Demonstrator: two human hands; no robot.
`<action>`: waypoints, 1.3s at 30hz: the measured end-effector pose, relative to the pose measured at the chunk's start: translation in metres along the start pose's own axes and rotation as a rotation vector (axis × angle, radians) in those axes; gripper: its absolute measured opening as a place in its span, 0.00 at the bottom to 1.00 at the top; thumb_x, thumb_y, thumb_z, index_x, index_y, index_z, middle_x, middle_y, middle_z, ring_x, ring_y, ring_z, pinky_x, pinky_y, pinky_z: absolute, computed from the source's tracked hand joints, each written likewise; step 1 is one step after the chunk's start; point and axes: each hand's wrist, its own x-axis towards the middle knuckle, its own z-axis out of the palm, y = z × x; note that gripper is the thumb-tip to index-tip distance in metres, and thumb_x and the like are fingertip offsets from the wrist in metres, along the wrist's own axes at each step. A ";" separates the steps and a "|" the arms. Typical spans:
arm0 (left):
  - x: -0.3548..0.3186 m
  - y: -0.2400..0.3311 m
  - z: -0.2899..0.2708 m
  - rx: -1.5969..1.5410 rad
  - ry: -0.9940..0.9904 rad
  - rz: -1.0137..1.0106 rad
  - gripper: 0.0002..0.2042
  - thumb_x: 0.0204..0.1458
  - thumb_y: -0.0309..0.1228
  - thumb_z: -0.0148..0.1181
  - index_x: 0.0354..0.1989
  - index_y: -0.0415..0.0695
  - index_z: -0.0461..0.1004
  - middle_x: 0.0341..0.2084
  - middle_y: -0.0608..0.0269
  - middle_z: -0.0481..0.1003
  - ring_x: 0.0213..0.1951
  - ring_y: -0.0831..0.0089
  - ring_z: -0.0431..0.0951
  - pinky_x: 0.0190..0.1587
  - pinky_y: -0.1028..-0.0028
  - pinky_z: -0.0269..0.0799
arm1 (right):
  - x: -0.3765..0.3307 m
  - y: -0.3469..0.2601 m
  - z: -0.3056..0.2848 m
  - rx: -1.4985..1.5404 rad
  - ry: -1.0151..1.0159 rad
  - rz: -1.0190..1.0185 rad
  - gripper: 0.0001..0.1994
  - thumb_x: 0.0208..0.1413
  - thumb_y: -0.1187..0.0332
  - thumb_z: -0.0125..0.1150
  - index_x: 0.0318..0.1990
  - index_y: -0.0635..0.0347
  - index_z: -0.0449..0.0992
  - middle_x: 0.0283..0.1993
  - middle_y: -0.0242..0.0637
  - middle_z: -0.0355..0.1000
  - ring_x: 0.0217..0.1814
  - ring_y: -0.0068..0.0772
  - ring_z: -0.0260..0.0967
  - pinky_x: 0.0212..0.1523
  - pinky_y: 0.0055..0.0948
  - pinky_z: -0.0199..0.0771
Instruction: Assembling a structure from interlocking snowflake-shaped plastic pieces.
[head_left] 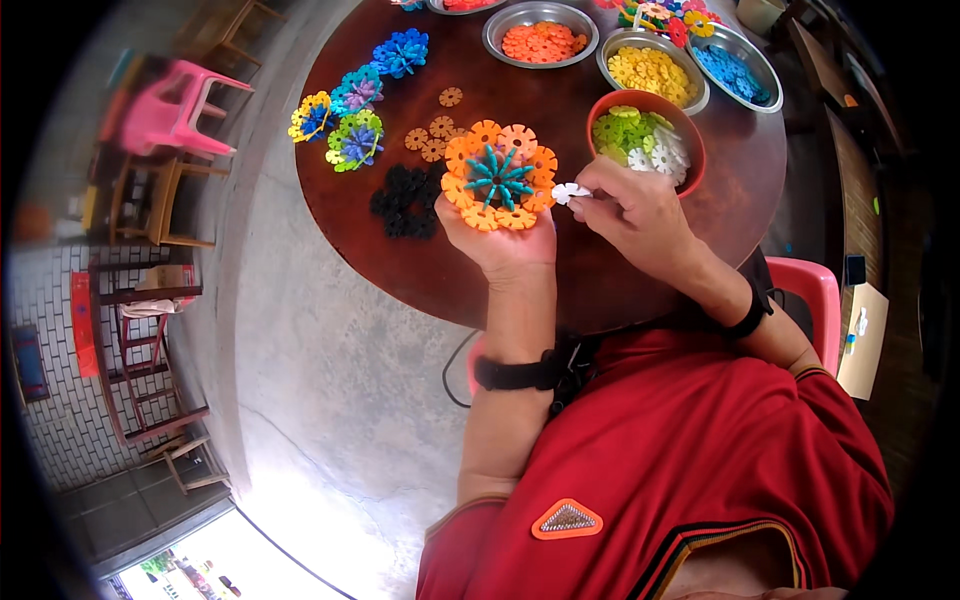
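My left hand [505, 248] is closed on the underside of a flower [499, 176] built of plastic snowflake discs, with an orange ring of discs around a teal spiky centre. Between the thumb and fingers of my right hand [632, 212] I pinch a white snowflake disc [568, 194], close to the flower's right edge. Whether the disc touches the flower I cannot tell. Behind my right hand stands a red-brown bowl [702, 150] holding green discs [620, 129] and white discs [664, 158]. Beside the flower lie several loose orange discs [440, 127] and a pile of black discs [405, 203].
Metal bowls with orange discs [543, 42], yellow discs [652, 76] and blue discs [728, 72] line the far side of the round brown table [340, 215]. Finished disc flowers [358, 92] sit at its left edge. A pink chair [175, 110] stands on the floor at left.
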 end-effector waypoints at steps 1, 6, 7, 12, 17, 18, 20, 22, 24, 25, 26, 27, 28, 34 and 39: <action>0.000 0.000 -0.001 0.021 -0.021 0.023 0.30 0.45 0.54 0.51 0.54 0.47 0.67 0.48 0.59 0.72 0.51 0.59 0.71 0.56 0.56 0.64 | -0.001 0.001 0.000 -0.048 -0.003 -0.049 0.05 0.50 0.72 0.60 0.30 0.62 0.69 0.23 0.44 0.68 0.26 0.45 0.69 0.24 0.35 0.67; -0.002 0.000 -0.001 0.003 -0.044 0.044 0.30 0.46 0.54 0.51 0.54 0.47 0.67 0.48 0.58 0.72 0.50 0.59 0.71 0.55 0.56 0.64 | -0.004 0.003 0.003 -0.149 -0.040 -0.138 0.08 0.52 0.69 0.59 0.29 0.61 0.66 0.22 0.43 0.66 0.24 0.46 0.67 0.23 0.39 0.65; -0.002 0.000 -0.003 -0.033 -0.065 0.035 0.30 0.46 0.54 0.50 0.54 0.47 0.67 0.48 0.58 0.72 0.50 0.59 0.72 0.55 0.55 0.64 | -0.004 0.003 0.004 -0.219 -0.048 -0.149 0.08 0.52 0.68 0.58 0.28 0.61 0.66 0.22 0.42 0.66 0.24 0.46 0.67 0.23 0.39 0.65; -0.007 0.003 0.015 -0.031 0.030 0.046 0.25 0.49 0.50 0.44 0.48 0.45 0.70 0.40 0.59 0.74 0.43 0.62 0.74 0.49 0.59 0.68 | -0.006 -0.002 0.003 -0.357 -0.094 -0.193 0.09 0.52 0.67 0.58 0.28 0.60 0.66 0.23 0.39 0.65 0.25 0.44 0.67 0.26 0.39 0.67; -0.005 0.005 0.004 -0.033 0.024 0.004 0.25 0.50 0.53 0.45 0.48 0.47 0.71 0.42 0.59 0.75 0.44 0.61 0.74 0.51 0.56 0.66 | -0.008 -0.004 0.004 -0.378 -0.103 -0.182 0.08 0.53 0.67 0.57 0.28 0.60 0.66 0.24 0.39 0.65 0.27 0.44 0.68 0.28 0.39 0.68; -0.004 0.005 0.004 -0.034 -0.013 0.011 0.25 0.50 0.53 0.45 0.47 0.46 0.71 0.41 0.59 0.75 0.43 0.61 0.74 0.50 0.57 0.67 | -0.008 -0.004 0.003 -0.379 -0.102 -0.182 0.08 0.53 0.67 0.57 0.28 0.60 0.66 0.24 0.39 0.65 0.27 0.44 0.68 0.28 0.39 0.68; -0.004 0.005 0.003 -0.033 -0.050 0.016 0.25 0.50 0.53 0.45 0.46 0.46 0.72 0.40 0.59 0.75 0.41 0.61 0.75 0.49 0.58 0.68 | -0.009 -0.005 0.002 -0.385 -0.140 -0.144 0.09 0.53 0.67 0.57 0.27 0.60 0.66 0.24 0.40 0.65 0.27 0.44 0.68 0.27 0.39 0.67; -0.005 0.004 0.004 -0.057 -0.018 0.020 0.24 0.51 0.52 0.44 0.46 0.46 0.72 0.39 0.59 0.75 0.39 0.62 0.75 0.48 0.60 0.69 | -0.009 -0.005 0.001 -0.381 -0.140 -0.147 0.09 0.53 0.67 0.57 0.27 0.60 0.65 0.24 0.40 0.65 0.27 0.44 0.68 0.27 0.39 0.67; -0.007 0.003 0.005 -0.065 -0.024 0.016 0.24 0.51 0.52 0.44 0.45 0.45 0.71 0.39 0.59 0.75 0.39 0.61 0.75 0.48 0.60 0.69 | -0.010 -0.005 0.001 -0.376 -0.140 -0.148 0.09 0.53 0.67 0.57 0.27 0.60 0.65 0.24 0.40 0.65 0.27 0.44 0.68 0.27 0.39 0.67; -0.007 0.002 0.005 -0.073 -0.031 0.015 0.24 0.51 0.52 0.44 0.45 0.45 0.71 0.39 0.59 0.75 0.39 0.61 0.75 0.48 0.61 0.70 | -0.010 -0.005 0.001 -0.364 -0.140 -0.150 0.09 0.53 0.67 0.57 0.27 0.60 0.65 0.23 0.40 0.65 0.27 0.44 0.68 0.26 0.39 0.67; -0.008 0.002 0.005 -0.071 -0.030 0.013 0.24 0.51 0.52 0.44 0.45 0.45 0.71 0.39 0.59 0.75 0.39 0.61 0.75 0.48 0.61 0.70 | -0.010 -0.005 0.001 -0.352 -0.141 -0.151 0.09 0.53 0.67 0.57 0.27 0.60 0.65 0.23 0.40 0.65 0.27 0.44 0.68 0.26 0.39 0.67; -0.008 0.002 0.006 -0.066 -0.030 0.014 0.25 0.51 0.52 0.44 0.45 0.45 0.71 0.39 0.58 0.75 0.40 0.61 0.75 0.49 0.60 0.70 | -0.010 -0.004 0.002 -0.349 -0.139 -0.148 0.09 0.53 0.67 0.57 0.27 0.60 0.65 0.23 0.40 0.65 0.27 0.44 0.68 0.26 0.39 0.67; -0.008 0.002 0.007 -0.062 -0.030 0.015 0.25 0.52 0.52 0.44 0.45 0.45 0.71 0.39 0.58 0.75 0.40 0.61 0.75 0.49 0.59 0.69 | -0.010 -0.003 0.004 -0.349 -0.130 -0.155 0.10 0.53 0.67 0.57 0.27 0.60 0.65 0.23 0.41 0.65 0.27 0.44 0.68 0.26 0.39 0.67; -0.012 -0.004 0.014 -0.053 -0.007 0.028 0.24 0.50 0.47 0.41 0.46 0.42 0.69 0.38 0.58 0.73 0.40 0.63 0.74 0.45 0.60 0.71 | -0.011 0.000 0.006 -0.358 -0.118 -0.154 0.11 0.54 0.66 0.56 0.25 0.61 0.65 0.23 0.41 0.65 0.27 0.44 0.68 0.25 0.39 0.67; -0.016 -0.005 0.017 -0.058 0.003 0.039 0.25 0.50 0.48 0.42 0.49 0.42 0.69 0.42 0.58 0.73 0.44 0.62 0.73 0.49 0.59 0.69 | -0.007 -0.001 0.000 -0.322 -0.138 -0.090 0.11 0.55 0.65 0.54 0.26 0.62 0.65 0.23 0.43 0.66 0.28 0.46 0.68 0.25 0.41 0.66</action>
